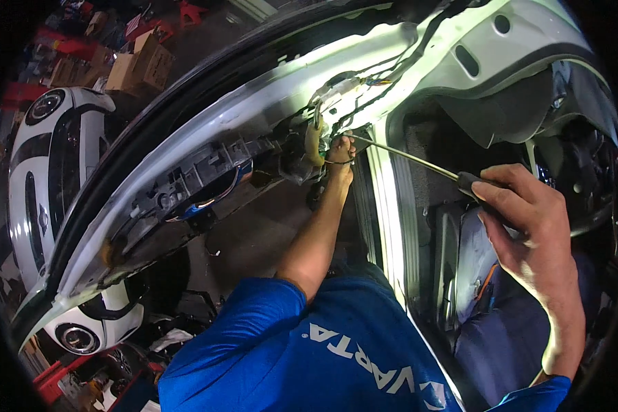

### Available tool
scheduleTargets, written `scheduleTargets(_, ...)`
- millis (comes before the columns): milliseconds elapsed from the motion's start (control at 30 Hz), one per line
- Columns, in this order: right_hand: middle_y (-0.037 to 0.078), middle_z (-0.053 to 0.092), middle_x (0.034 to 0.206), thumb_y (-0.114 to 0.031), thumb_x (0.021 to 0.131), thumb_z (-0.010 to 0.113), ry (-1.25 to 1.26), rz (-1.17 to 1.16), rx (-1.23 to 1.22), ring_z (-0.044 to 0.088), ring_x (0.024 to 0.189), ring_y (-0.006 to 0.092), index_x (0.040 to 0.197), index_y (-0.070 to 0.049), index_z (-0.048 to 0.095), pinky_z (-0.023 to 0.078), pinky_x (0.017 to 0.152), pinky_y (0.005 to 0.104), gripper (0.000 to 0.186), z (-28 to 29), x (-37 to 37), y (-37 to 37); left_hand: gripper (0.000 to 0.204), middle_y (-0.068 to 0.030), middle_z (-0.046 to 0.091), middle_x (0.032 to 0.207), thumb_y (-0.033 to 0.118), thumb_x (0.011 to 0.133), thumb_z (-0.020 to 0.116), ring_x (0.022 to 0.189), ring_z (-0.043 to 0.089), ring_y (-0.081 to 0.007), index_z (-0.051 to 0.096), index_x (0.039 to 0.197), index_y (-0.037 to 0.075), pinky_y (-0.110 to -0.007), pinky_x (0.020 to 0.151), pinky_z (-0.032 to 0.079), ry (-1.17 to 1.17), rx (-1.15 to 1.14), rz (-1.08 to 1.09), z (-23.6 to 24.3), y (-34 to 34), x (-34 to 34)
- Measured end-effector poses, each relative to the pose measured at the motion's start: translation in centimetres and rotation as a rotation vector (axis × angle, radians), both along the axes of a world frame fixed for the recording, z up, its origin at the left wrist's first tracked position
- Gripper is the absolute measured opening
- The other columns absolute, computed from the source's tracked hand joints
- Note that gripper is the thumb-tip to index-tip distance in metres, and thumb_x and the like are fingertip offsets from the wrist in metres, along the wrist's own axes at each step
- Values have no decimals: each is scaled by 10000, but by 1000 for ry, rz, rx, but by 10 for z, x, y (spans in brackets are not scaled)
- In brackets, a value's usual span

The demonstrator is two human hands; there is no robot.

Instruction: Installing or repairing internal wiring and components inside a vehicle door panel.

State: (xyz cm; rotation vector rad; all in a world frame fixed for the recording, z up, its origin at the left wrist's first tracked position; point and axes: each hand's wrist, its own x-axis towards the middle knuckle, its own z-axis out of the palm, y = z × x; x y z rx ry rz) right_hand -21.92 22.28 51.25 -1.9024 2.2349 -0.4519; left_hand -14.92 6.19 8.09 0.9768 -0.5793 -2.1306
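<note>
My right hand [525, 206] is wrapped round the dark handle of a long thin screwdriver [419, 159]. The shaft slants up and left, its tip end reaching my left hand [342, 152]. The fingers of that left hand are closed beside the tip, at the edge of a white car body panel [281, 86]. What they hold is too small to make out. Next to them hangs a tan wrapped wiring harness [314, 141], with thin coloured wires [378, 82] above it. The screwdriver's very tip is hidden by my fingers.
A black plastic part [185, 175] lies along the panel's inner side. A bright door-frame edge [388, 206] runs downward between my arms. Dark blue seat-like fabric [501, 329] is at the lower right. Farther left are a white car [31, 158] and cardboard boxes [141, 69].
</note>
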Motion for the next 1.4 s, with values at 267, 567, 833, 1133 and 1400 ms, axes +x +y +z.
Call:
scheduleTargets(267, 155, 599, 758, -31, 674, 660, -86, -114, 91, 603, 670, 306, 890, 20, 650, 465, 600, 337, 223, -15, -8, -27, 169, 0, 586, 796, 175, 855, 621, 586, 504, -71, 625, 975, 55, -199, 518, 412, 28, -95, 72, -6, 1, 1)
scheduleTargets(567, 141, 603, 721, -33, 712, 659, -161, -139, 29, 583, 620, 250, 889, 14, 665, 440, 576, 307, 183, -29, -13, -38, 223, 11, 573, 776, 275, 853, 634, 574, 499, -62, 611, 946, 74, -196, 487, 391, -51, -89, 16, -6, 0, -1)
scheduleTargets(833, 40, 626, 707, -65, 775, 663, -533, -582, 255, 507, 584, 63, 883, 6, 684, 383, 518, 227, 130, -28, -30, -47, 247, 9, 572, 780, 289, 843, 646, 582, 501, -65, 617, 967, 77, -196, 485, 393, -6, -62, -4, -3, -1, 2)
scheduleTargets(1133, 79, 633, 733, -45, 760, 661, -406, -408, 185, 560, 682, 109, 887, 17, 676, 425, 643, 247, 142, -29, -33, -42, 226, 9, 573, 780, 283, 851, 638, 591, 512, -74, 617, 923, 69, -205, 495, 413, -24, -44, -11, 1, -2, 3)
scheduleTargets(1400, 110, 614, 770, -44, 729, 687, -313, -263, 149, 597, 704, 192, 894, 3, 672, 449, 667, 282, 172, -29, -19, -43, 198, -5, 566, 726, 279, 874, 606, 573, 502, -78, 597, 851, 83, -215, 475, 408, -50, -115, 42, -3, 4, -3)
